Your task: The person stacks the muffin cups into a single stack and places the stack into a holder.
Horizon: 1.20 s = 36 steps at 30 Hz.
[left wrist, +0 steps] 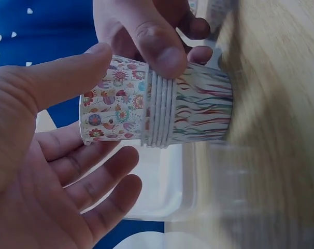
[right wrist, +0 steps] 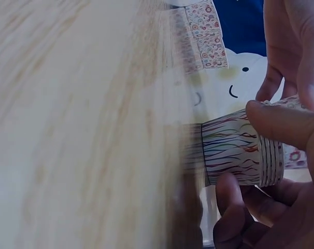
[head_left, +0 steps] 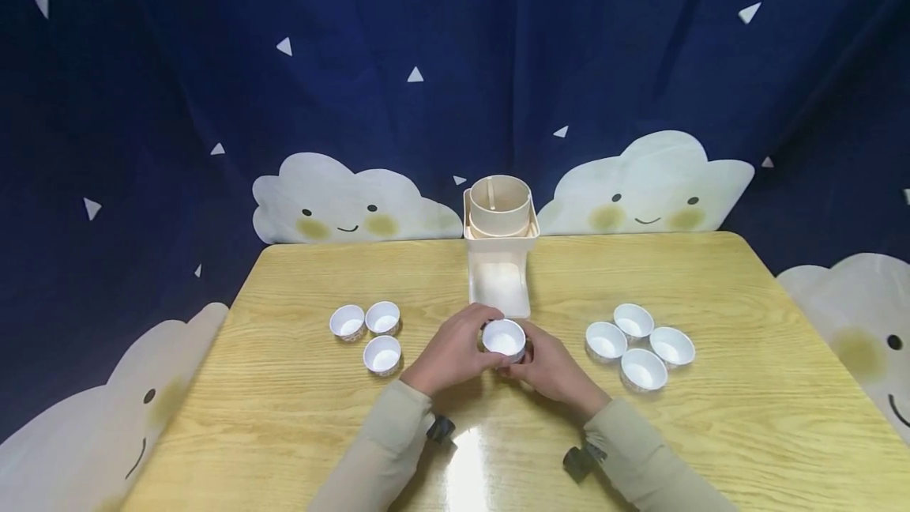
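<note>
A stack of patterned paper cups [head_left: 504, 337] with white insides stands upright on the wooden table between both hands. Its top cup [left wrist: 113, 106] has a flower print; below several stacked rims, a cup with wavy coloured stripes [right wrist: 232, 150] shows at the bottom. My left hand [head_left: 455, 348] holds the flower-print cup between thumb and fingers, its lower fingers loosely bent in the left wrist view. From the other side, my right hand [head_left: 553, 368] grips the stack around the rims and striped wall, thumb [right wrist: 281, 124] on the near side.
Just behind the hands stands a cream-coloured holder [head_left: 500, 291] with a round cylinder [head_left: 500, 212] on top. Three paper cups [head_left: 383, 355] are grouped on the left, and several more cups [head_left: 643, 370] on the right. A dark blue curtain [head_left: 455, 38] hangs behind the table [head_left: 284, 417].
</note>
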### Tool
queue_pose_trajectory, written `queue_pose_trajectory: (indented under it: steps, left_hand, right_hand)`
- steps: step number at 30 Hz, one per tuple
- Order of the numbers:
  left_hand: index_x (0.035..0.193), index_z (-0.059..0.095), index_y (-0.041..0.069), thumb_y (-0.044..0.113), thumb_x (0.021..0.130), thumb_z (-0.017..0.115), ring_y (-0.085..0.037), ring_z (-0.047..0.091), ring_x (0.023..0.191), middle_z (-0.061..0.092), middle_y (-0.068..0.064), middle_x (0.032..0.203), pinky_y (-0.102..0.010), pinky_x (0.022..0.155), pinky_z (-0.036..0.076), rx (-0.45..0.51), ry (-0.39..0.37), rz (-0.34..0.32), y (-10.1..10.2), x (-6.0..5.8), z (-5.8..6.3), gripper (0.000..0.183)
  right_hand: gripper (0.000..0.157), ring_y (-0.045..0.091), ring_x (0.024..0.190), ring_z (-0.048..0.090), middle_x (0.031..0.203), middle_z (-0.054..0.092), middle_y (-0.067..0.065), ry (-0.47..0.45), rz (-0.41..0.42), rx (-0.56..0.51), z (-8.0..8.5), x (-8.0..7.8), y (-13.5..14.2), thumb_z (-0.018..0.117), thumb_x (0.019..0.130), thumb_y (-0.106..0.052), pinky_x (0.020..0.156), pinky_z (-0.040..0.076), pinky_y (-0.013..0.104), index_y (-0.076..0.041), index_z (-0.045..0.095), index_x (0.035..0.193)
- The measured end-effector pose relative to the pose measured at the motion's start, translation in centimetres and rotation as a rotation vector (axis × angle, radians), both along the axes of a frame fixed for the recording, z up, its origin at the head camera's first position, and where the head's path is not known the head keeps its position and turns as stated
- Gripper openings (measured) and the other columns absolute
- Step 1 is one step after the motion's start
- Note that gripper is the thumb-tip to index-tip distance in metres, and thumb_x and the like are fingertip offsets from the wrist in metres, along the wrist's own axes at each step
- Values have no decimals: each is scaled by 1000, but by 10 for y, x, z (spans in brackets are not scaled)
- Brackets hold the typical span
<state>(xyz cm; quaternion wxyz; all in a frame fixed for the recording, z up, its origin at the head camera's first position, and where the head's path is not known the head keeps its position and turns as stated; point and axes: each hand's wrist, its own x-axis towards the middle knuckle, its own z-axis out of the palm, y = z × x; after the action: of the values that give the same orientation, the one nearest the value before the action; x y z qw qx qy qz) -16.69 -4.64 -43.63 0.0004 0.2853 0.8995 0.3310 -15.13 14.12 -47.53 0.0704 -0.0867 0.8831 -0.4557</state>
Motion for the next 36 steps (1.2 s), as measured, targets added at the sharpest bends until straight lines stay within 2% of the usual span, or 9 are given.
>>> queue_pose_trajectory:
  steps: [7, 14, 22, 24, 27, 31, 36]
  left_hand:
    - [119, 65, 8, 20, 77, 86, -19, 63, 109, 68, -5, 118, -33, 94, 50, -18, -29, -6, 2, -2, -5, 48]
    - [118, 66, 12, 24, 74, 88, -17, 60, 102, 66, -3, 113, -30, 89, 49, -44, -39, 20, 3, -2, -7, 51]
    - [123, 66, 13, 23, 75, 86, -17, 57, 104, 62, -3, 114, -32, 92, 48, -70, -46, 34, 4, 0, -9, 54]
    - [124, 66, 14, 22, 75, 86, -17, 57, 104, 61, -3, 114, -32, 92, 48, -74, -43, 32, 4, 0, -9, 54]
    - [125, 65, 14, 23, 75, 86, -17, 57, 106, 62, -4, 116, -33, 94, 48, -77, -30, 21, 4, 1, -9, 56]
    - [128, 63, 15, 24, 76, 85, -18, 57, 110, 62, -5, 120, -35, 97, 48, -65, -20, 8, 4, 2, -9, 57]
    - [128, 63, 17, 23, 79, 83, -17, 58, 112, 62, -2, 122, -35, 98, 49, -69, -11, 12, 3, 1, -10, 53]
  right_hand:
    - [61, 10, 70, 49, 86, 59, 2, 10, 16, -1, -2, 0, 1, 83, 78, -14, 61, 41, 20, -13, 57, 133]
    - [61, 10, 71, 49, 89, 59, 2, 10, 18, -1, -2, -1, 1, 84, 78, -16, 63, 41, 20, -13, 57, 133]
    - [61, 10, 71, 49, 85, 57, 1, 24, 25, 22, -2, -1, 1, 85, 78, -22, 64, 40, 21, -14, 57, 132]
    - [61, 11, 73, 49, 88, 59, 2, 31, 25, 31, -2, -1, 1, 85, 78, -22, 66, 41, 22, -14, 58, 131]
    - [62, 14, 87, 57, 103, 66, 4, 53, 30, 45, -2, -1, 1, 86, 77, -24, 77, 46, 26, -14, 58, 132]
    - [62, 19, 105, 60, 119, 68, 6, 77, 32, 64, -1, -1, 2, 86, 77, -26, 91, 46, 36, -13, 59, 131]
    - [60, 15, 93, 58, 107, 67, 4, 46, 29, 79, 0, -2, 1, 86, 77, -23, 82, 46, 31, -13, 58, 130]
